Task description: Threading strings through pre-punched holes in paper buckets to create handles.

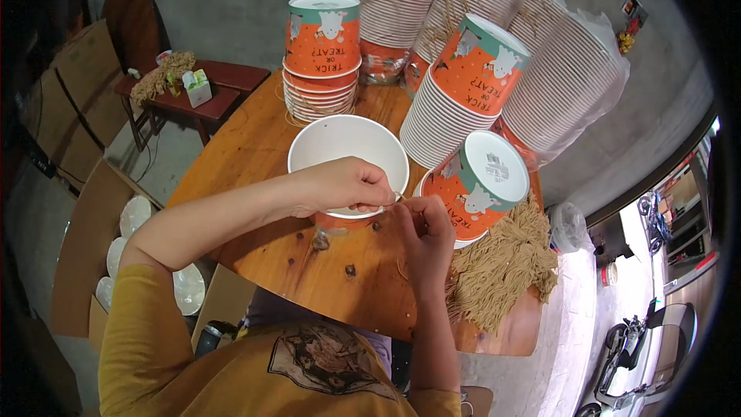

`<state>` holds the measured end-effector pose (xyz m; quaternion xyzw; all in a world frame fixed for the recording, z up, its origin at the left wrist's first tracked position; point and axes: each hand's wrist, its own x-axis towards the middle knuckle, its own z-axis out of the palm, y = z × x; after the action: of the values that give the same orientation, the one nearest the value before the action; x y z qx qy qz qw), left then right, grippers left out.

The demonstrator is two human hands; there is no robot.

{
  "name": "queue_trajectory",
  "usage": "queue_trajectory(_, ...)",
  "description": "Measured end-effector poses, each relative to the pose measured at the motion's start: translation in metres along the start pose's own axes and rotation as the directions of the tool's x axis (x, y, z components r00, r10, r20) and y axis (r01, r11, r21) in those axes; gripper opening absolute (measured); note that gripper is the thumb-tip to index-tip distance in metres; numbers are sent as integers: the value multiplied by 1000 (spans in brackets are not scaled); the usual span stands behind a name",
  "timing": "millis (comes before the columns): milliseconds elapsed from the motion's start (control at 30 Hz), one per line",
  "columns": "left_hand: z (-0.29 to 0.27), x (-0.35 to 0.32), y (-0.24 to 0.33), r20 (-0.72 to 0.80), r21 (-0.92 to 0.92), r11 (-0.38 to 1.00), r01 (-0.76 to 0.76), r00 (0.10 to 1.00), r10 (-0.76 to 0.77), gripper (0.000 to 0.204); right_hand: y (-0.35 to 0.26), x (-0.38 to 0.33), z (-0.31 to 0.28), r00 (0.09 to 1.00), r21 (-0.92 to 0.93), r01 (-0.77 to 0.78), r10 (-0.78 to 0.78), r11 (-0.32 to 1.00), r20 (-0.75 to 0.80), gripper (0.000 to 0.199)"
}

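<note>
A white-lined paper bucket (347, 135) stands upright in front of me on the wooden table, its open mouth facing up. My left hand (351, 185) reaches across the mouth and is closed in a pinch at the right side of the rim. My right hand (426, 228) meets it just outside the rim, thumb and fingers pinched together. A short bit of thin tan cord (400, 198) shows between the two hands; its ends are hidden by the fingers. To the right of my right hand lies a thick bundle of tan cords (498, 274).
Upside-down orange and green buckets stand in stacks: one at the back left (323, 38), a taller leaning one (478, 69) and a near-right one (471, 189). Plastic-wrapped stacks (567, 77) line the wall. A carton (85, 262) of white-bottomed buckets sits left; a red bench (208, 108) stands beyond.
</note>
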<state>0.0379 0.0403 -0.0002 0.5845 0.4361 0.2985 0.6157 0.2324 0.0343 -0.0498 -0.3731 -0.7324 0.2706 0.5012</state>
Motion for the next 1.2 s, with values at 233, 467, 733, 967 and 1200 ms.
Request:
queue_trajectory(233, -7, 3, 0, 63, -169, 980, 108, 993, -98, 13, -32, -10, 21, 998, -140, 43, -47, 989, -31, 15)
queue_trajectory(467, -13, 6, -7, 61, -304, 943, 136, 991, -123, 22, -4, -11, 14, 996, 128, -82, 79, 988, 34, 8)
queue_trajectory(733, -3, 4, -3, -47, -19, 999, 35, 998, -35, 28, -9, -8, 6, 952, 411, -270, 306, 871, -22, 15)
queue_trajectory(967, -5, 4, 2, -22, -13, 1000, 7, 1000, -8, 31, -8, 4, 4, 982, 261, -191, 184, 946, 50, 12)
queue_trajectory(1200, -7, 5, 0, 15, -9, 1000, 12, 1000, -12, 38, -10, 10, 7, 985, -7, -152, 152, 988, 84, 9)
